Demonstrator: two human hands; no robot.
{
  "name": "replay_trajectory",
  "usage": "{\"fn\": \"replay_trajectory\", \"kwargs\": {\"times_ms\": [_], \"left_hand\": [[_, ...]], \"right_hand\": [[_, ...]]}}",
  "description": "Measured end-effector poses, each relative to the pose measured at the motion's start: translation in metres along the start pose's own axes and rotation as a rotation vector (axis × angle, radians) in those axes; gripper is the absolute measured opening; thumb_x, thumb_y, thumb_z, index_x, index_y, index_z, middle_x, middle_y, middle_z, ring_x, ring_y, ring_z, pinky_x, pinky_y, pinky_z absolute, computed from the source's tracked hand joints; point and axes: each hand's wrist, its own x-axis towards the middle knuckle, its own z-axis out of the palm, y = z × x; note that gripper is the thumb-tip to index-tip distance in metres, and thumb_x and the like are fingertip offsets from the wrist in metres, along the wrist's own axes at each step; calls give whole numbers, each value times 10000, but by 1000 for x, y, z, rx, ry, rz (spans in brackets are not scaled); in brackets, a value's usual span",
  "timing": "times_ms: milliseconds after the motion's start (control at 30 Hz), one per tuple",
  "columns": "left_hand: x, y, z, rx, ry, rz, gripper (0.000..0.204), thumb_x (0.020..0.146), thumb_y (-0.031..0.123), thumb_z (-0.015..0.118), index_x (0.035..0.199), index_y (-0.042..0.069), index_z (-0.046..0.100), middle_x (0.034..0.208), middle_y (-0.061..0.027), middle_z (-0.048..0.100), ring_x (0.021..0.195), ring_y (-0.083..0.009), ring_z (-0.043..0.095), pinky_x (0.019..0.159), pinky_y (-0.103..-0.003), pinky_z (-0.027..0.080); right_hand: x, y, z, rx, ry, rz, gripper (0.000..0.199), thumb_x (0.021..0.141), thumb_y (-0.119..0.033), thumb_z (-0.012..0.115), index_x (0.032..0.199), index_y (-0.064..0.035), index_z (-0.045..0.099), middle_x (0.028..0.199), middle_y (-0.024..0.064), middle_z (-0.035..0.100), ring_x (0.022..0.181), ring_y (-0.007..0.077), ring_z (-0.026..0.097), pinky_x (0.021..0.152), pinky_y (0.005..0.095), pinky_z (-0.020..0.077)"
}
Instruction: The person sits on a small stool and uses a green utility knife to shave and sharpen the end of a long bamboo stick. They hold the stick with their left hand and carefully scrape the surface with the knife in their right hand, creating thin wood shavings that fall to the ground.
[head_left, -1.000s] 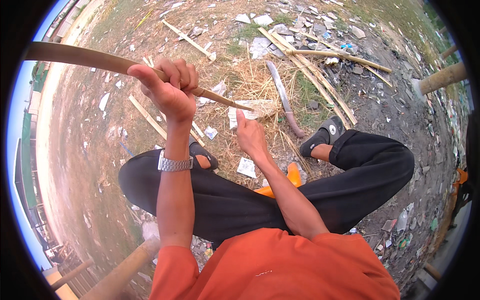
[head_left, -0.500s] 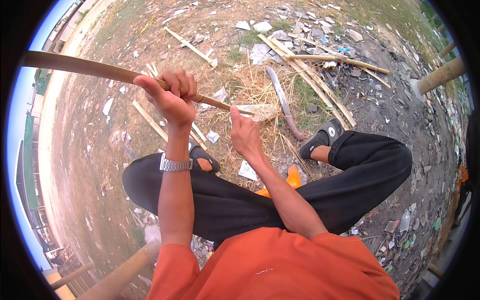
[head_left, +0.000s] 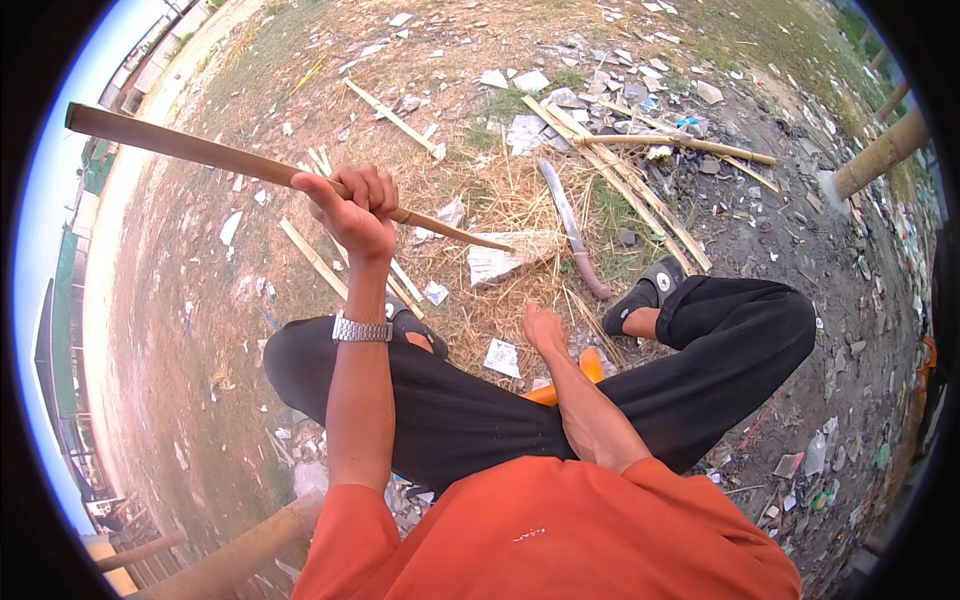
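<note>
My left hand (head_left: 352, 212) is wrapped round a long split bamboo strip (head_left: 200, 150), thumb lying along it. The strip slants from the upper left down to a thin end that appears to touch a pale, rough block (head_left: 497, 262) on dry straw. My right hand (head_left: 543, 326) is off the strip, nearer to me, in front of the block. Its fingers are curled in and mostly hidden, so I cannot tell whether it holds anything. A machete (head_left: 572, 225) with a brown handle lies on the ground right of the block, its handle end near my right shoe (head_left: 655, 285).
Several bamboo strips (head_left: 640, 200) lie crossed at the far right, with others (head_left: 315, 260) on the left. An orange object (head_left: 592, 364) shows between my legs. Broken tiles and litter (head_left: 640, 85) are scattered around. Thick bamboo poles (head_left: 885, 152) stand at the right and lower left (head_left: 250, 545).
My right hand has let go of the strip's lower part and drawn back toward me. My left hand and the strip have shifted slightly right and down; the strip's thin end now shows.
</note>
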Motion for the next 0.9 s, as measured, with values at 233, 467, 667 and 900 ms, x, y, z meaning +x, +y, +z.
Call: {"fn": "replay_trajectory", "kwargs": {"times_ms": [233, 467, 667, 900], "left_hand": [[1, -5, 15, 64, 11, 16, 690, 844, 734, 334, 542, 123, 228, 469, 35, 202, 397, -76, 180, 373, -237, 143], [-5, -2, 4, 53, -30, -57, 695, 838, 761, 267, 547, 131, 218, 486, 42, 167, 440, -92, 124, 419, -265, 111], [-3, -3, 16, 45, -184, -98, 707, 829, 774, 253, 553, 123, 239, 484, 37, 172, 449, -93, 116, 424, -274, 116], [0, -3, 10, -16, -283, -148, 714, 821, 784, 242, 553, 123, 243, 485, 36, 171, 450, -94, 113, 423, -276, 115]], "right_hand": [[-51, -98, -56, 353, -44, -316, 694, 973, -473, 281, 740, 85, 621, 724, 350, 572, 783, 505, 582, 764, 532, 433], [-57, -98, -37, 196, -58, -280, 703, 971, -475, 286, 700, 82, 617, 714, 358, 563, 754, 494, 588, 747, 534, 439], [-62, -107, -63, 302, -55, -348, 699, 969, -474, 289, 705, 85, 617, 702, 352, 564, 751, 492, 580, 766, 520, 439], [-58, -97, -58, 217, -99, -283, 686, 971, -470, 291, 738, 78, 631, 742, 352, 574, 785, 512, 567, 780, 538, 430]]}}
